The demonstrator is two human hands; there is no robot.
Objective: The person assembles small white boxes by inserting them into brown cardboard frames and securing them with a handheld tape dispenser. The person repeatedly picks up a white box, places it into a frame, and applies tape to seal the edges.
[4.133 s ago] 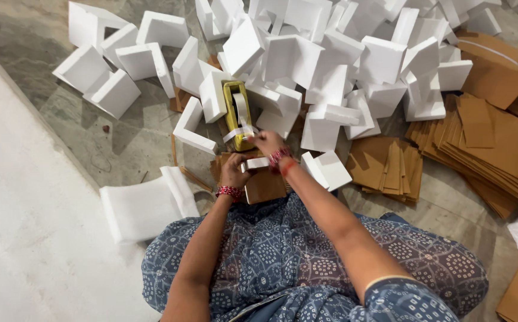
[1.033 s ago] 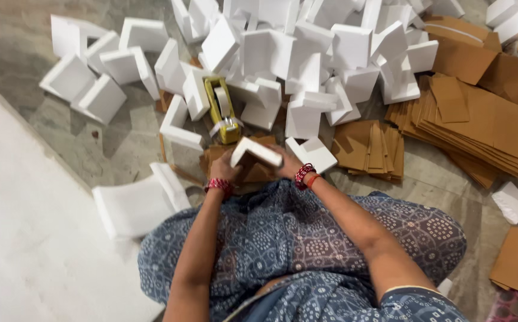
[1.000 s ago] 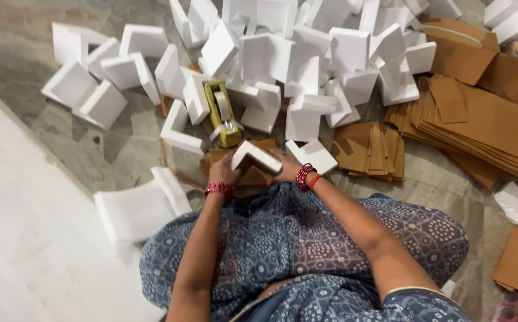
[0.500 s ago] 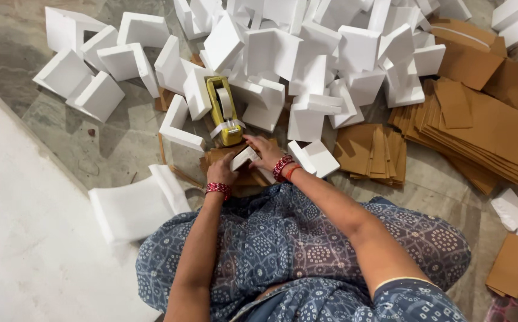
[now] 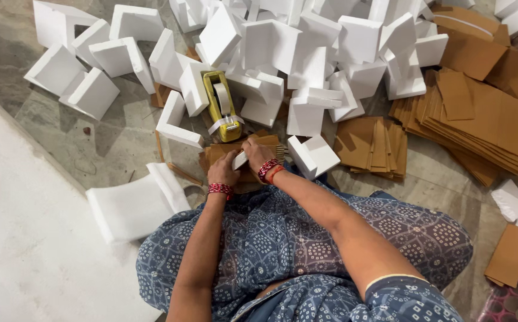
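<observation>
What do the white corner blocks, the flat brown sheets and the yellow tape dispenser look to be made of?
White corner blocks: likely expanded foam, matte, thick, with crisp cut edges. Brown sheets: seemingly cardboard, dull tan, thin, stacked flat. Yellow tape dispenser: probably glossy moulded plastic or painted metal; the view cannot settle which. The left hand and right hand hold a small white piece of the same foam look.

A grey stone floor is carrying everything here. White foam corner blocks are lying heaped across the upper middle of the frame, with a yellow tape dispenser sitting among them. Flat brown cardboard sheets are stacking up at the right. A larger white foam piece is lying at lower left.
</observation>
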